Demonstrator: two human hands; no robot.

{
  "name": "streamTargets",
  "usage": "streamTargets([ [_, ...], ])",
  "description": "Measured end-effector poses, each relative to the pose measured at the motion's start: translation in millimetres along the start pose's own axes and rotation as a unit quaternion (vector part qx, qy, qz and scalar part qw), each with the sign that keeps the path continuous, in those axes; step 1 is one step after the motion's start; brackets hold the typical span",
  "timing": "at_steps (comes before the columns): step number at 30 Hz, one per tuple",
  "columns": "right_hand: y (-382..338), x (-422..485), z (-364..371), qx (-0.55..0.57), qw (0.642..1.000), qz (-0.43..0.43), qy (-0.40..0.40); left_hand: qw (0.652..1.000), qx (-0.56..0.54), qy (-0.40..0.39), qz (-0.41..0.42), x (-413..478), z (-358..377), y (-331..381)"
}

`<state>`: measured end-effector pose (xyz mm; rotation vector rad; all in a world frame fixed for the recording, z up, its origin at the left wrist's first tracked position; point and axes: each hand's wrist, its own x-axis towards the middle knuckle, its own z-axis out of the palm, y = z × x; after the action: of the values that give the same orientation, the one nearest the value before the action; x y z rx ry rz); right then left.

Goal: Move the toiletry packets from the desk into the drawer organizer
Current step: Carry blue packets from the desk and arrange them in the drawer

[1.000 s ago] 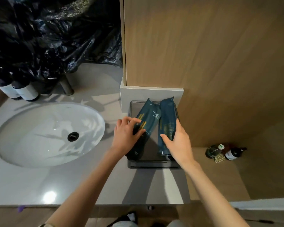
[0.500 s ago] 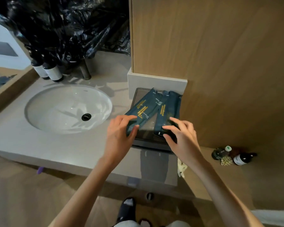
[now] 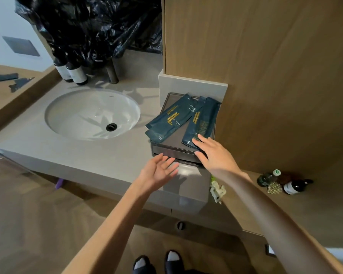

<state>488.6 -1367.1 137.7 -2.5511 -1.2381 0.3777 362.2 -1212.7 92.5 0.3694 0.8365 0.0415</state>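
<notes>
On the counter (image 3: 87, 155) beside the sink (image 3: 91, 113), the dark packets (image 3: 172, 117) lie fanned on the tray (image 3: 172, 142). Our right hand (image 3: 214, 155) touches one packet with loose fingers; our left hand (image 3: 158, 171) is empty and spread. We judge gathering them comes next.

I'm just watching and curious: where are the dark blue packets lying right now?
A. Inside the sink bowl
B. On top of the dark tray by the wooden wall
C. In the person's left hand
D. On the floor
B: the dark blue packets lie on the dark tray; the left hand is open and holds nothing.
</notes>
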Motion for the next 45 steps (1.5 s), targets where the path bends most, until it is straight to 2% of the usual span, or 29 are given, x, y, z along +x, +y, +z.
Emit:
streamTargets([
  [2,-1,2,-1,-0.005,1.000,0.001,0.000,1.000,-0.019,-0.007,-0.017,-1,6,-1],
  [9,-2,9,2,-0.015,1.000,0.008,-0.003,1.000,0.018,-0.006,-0.021,-13,5,-12],
  [13,-4,12,3,-0.021,1.000,0.003,0.004,0.994,0.098,-0.044,-0.013,-26,-16,-22],
  [26,-10,8,16,-0.022,0.998,0.023,0.049,0.975,0.222,0.003,-0.026,-69,-58,-50],
  [36,-10,9,21,-0.015,0.998,0.031,0.045,0.960,0.273,0.027,-0.053,-91,-100,-65],
  [40,-11,10,19,-0.004,0.998,0.034,0.045,0.949,0.311,0.048,0.007,-99,-99,-63],
  [43,-12,8,19,0.013,0.998,0.038,0.057,0.924,0.328,0.159,0.110,-106,-104,-52],
  [45,-13,7,17,0.021,0.996,0.039,0.072,0.887,0.350,0.227,0.197,-113,-101,-37],
])
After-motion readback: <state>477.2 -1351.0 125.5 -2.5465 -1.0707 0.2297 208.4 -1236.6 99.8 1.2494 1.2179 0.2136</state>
